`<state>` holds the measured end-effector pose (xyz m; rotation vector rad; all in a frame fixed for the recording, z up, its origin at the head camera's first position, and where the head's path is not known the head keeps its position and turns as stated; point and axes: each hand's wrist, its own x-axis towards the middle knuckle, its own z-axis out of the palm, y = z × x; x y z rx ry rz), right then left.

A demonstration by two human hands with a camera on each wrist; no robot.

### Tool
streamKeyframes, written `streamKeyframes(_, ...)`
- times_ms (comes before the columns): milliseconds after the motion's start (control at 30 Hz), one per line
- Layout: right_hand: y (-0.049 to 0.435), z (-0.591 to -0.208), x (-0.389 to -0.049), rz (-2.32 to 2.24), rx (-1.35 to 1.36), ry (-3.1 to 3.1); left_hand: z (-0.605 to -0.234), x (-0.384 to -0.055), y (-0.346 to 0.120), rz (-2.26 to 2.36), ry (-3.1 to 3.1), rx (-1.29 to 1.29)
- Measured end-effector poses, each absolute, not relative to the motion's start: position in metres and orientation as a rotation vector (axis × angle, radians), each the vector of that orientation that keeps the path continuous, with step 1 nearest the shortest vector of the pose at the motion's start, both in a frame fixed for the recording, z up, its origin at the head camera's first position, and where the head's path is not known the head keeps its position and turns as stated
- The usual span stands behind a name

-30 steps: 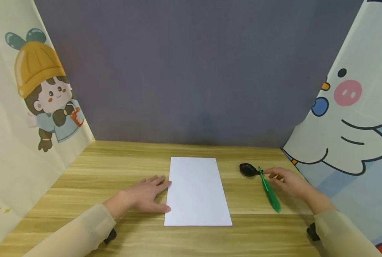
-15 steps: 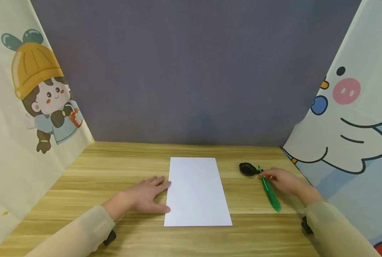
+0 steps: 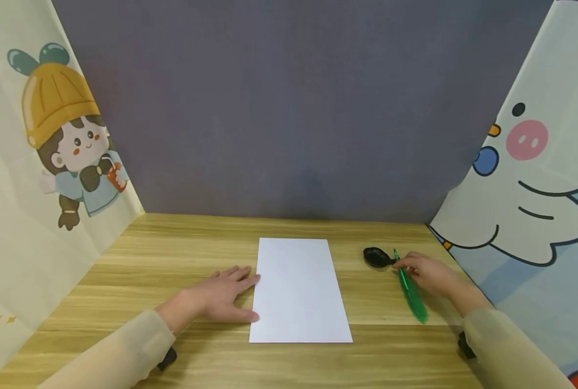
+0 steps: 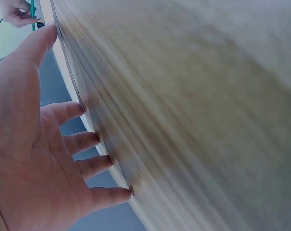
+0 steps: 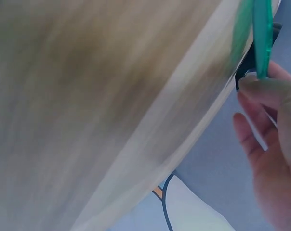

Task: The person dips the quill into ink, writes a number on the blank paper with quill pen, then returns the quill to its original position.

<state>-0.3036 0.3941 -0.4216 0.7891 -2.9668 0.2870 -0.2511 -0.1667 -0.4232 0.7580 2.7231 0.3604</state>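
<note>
A white sheet of paper (image 3: 298, 292) lies in the middle of the wooden table. My left hand (image 3: 226, 297) rests flat at its left side, fingers spread, with thumb and index fingertip on the paper's edge. My right hand (image 3: 427, 273) pinches a slim green pen-like thing (image 3: 415, 302) near its narrow far end, between thumb and fingers. That green thing has a pointed tip and a broad, leaf-like near end. Just left of the right fingertips lies a black spoon (image 3: 376, 257), its handle end crossed by the green thing and partly covered by the fingers.
A grey panel (image 3: 289, 119) stands behind the table (image 3: 182, 237). Printed cloths flank it, one with a child in a yellow hat (image 3: 58, 108) on the left, one with a white cartoon figure (image 3: 546, 189) on the right.
My right hand has moved left onto the green pen-like thing and its fingers have drawn together on it. The thing's tip has shifted slightly right. My left hand and the paper have stayed put.
</note>
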Motion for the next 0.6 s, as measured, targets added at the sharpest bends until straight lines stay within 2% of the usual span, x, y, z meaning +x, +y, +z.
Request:
streamKeyframes(233,0.396,-0.417,-0.297,0.241,0.811,-2.887,-0.422,-0.251,-0.165,0.358,2.728,0.747)
streamKeyframes(600,0.395,-0.414,-0.285,0.533,0.607,-2.898,-0.421,-0.250,-0.166,0.374,2.720,0.741)
